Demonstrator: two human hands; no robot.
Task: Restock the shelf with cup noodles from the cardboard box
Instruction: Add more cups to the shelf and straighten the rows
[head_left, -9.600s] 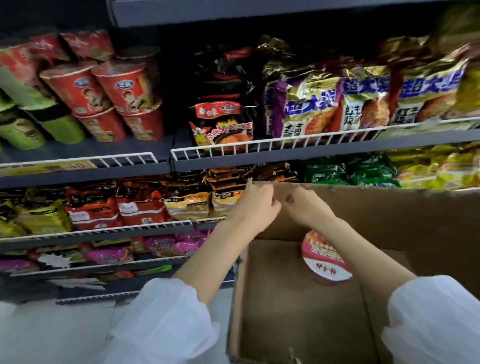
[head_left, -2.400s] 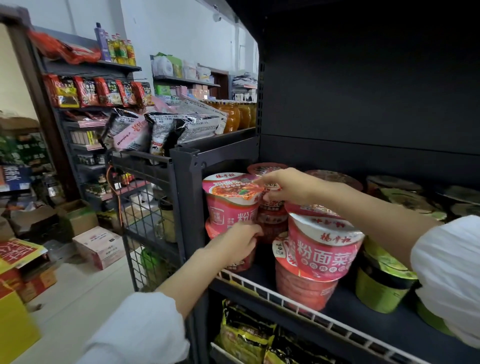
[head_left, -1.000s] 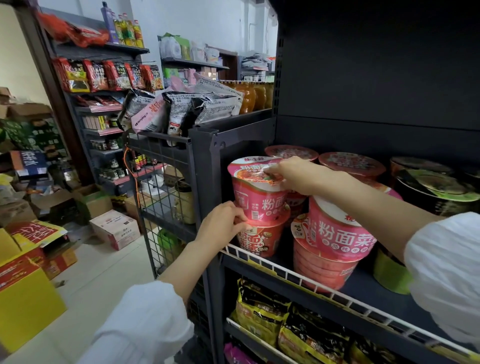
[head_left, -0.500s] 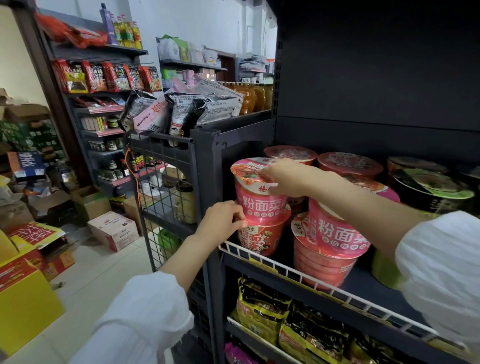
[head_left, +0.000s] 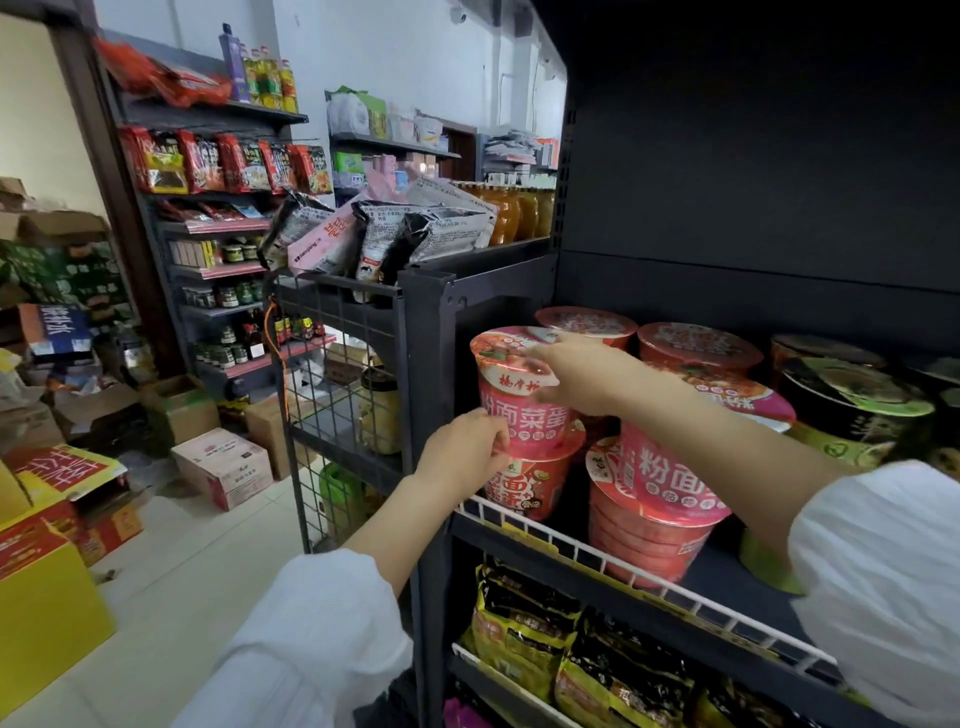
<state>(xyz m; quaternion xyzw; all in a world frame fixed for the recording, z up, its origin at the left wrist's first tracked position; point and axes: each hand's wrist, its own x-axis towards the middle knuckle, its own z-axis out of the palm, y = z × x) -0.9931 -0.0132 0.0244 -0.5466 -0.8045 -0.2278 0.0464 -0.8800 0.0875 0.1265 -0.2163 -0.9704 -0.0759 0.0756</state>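
Note:
A pink cup of noodles stands stacked on a red cup at the left front corner of the dark shelf. My right hand grips the pink cup at its rim and upper side. My left hand holds its lower left edge where the two cups meet. To the right, another pink cup sits on a red one. More red-lidded cups stand behind. The cardboard box is out of view.
Green and black cups fill the shelf's right side. Noodle packets lie on the shelf below behind a white wire rail. A wire rack stands left of the shelf post. Cartons litter the floor at left.
The pink cup has been turned, so more of its printed label faces front. Both hands stayed on it and the view barely shifted.

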